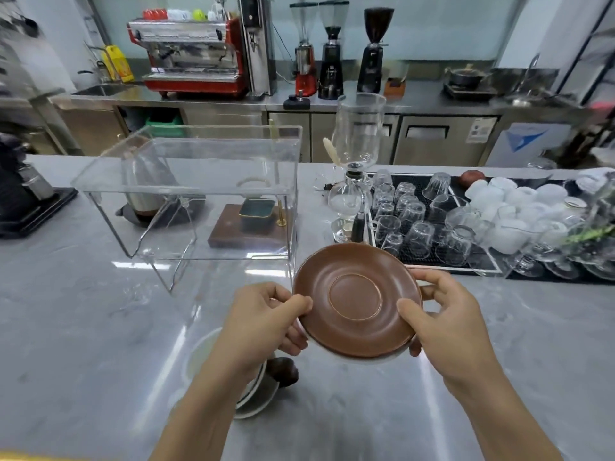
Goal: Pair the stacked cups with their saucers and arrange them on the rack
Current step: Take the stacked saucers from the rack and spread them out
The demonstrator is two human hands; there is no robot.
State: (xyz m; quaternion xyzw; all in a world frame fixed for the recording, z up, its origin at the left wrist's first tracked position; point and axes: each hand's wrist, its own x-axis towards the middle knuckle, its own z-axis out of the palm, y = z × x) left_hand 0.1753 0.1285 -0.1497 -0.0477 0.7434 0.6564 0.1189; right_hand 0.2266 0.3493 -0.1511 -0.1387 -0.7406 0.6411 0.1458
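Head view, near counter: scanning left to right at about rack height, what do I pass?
Black grinder on its black tray → clear acrylic rack → glass siphon coffee maker → black mat of upturned clear glasses → pile of white cups. Nearer you, both hands hold the brown ceramic saucer.

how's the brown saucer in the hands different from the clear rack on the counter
The brown saucer is opaque and round; the clear rack is see-through and boxy. The saucer is held in the air by the left hand and right hand, tilted toward the camera; the rack stands on the counter. The saucer is smaller. Both carry no cup.
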